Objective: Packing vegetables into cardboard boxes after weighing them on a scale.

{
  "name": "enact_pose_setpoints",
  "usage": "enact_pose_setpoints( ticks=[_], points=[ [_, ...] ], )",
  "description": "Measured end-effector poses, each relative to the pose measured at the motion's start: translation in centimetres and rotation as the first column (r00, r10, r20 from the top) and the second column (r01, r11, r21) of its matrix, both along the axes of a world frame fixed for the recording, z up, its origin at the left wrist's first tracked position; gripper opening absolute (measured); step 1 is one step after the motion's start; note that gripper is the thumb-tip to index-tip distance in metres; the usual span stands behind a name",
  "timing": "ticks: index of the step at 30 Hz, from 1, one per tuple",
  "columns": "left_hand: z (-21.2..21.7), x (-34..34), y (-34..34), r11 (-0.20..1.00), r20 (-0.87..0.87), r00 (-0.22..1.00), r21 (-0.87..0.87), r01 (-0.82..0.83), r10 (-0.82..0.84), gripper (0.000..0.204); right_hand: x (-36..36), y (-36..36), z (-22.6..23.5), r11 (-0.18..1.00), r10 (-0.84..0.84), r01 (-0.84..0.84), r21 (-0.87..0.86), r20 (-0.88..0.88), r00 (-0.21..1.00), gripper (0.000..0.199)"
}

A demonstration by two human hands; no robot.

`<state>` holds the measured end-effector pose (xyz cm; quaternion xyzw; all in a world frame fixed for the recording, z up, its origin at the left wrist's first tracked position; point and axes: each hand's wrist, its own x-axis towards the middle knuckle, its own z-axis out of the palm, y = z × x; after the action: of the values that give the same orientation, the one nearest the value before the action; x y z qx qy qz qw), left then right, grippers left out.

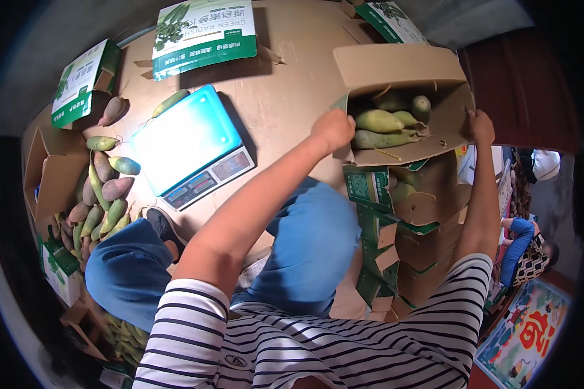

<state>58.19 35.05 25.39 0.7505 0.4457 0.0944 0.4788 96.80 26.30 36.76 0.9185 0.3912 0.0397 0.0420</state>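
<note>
On opposite edges of the box (402, 68), likely its steadiest hold, left hand (333, 128) and right hand (482, 127) are clasping it; radishes (378, 120) are probably making it heavy, bendy.

Upper-middle white-and-green cardboard box (206, 40): Chinese characters, Latin capitals. Upper-left white-and-green cardboard box (78, 81): Chinese characters. Blue-edged rectangular multicoloured board (524, 334): large red lettering. White-and-blue flat scale (191, 142): panel print illegible.
</note>
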Motion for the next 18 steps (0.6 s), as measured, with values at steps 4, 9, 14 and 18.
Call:
enact_pose_setpoints(
  ticks=[4,9,14,18],
  points=[
    [0.6,-1.2,-2.6,0.888,0.165,0.873,0.072,0.455,-0.460,0.028,3.8,-1.9,-6.5,0.991,-0.016,0.026,-0.134,0.075,0.997,0.030],
    [7.5,-15.1,-2.4,0.841,0.002,0.841,-0.006,0.541,-0.541,0.024,-7.4,1.5,-12.1,0.982,0.082,-0.122,-0.144,-0.256,0.963,0.028],
    [13.8,-26.8,-4.8,0.890,-0.201,0.869,-0.038,0.455,-0.452,0.021,-15.8,6.4,-7.5,0.904,0.291,-0.375,-0.206,-0.347,0.892,0.029],
    [11.7,-30.4,-6.5,0.864,-0.499,0.746,-0.012,0.504,-0.442,0.023,-20.9,9.9,-6.6,0.776,0.531,-0.629,-0.043,-0.492,0.690,0.028]
  ],
)
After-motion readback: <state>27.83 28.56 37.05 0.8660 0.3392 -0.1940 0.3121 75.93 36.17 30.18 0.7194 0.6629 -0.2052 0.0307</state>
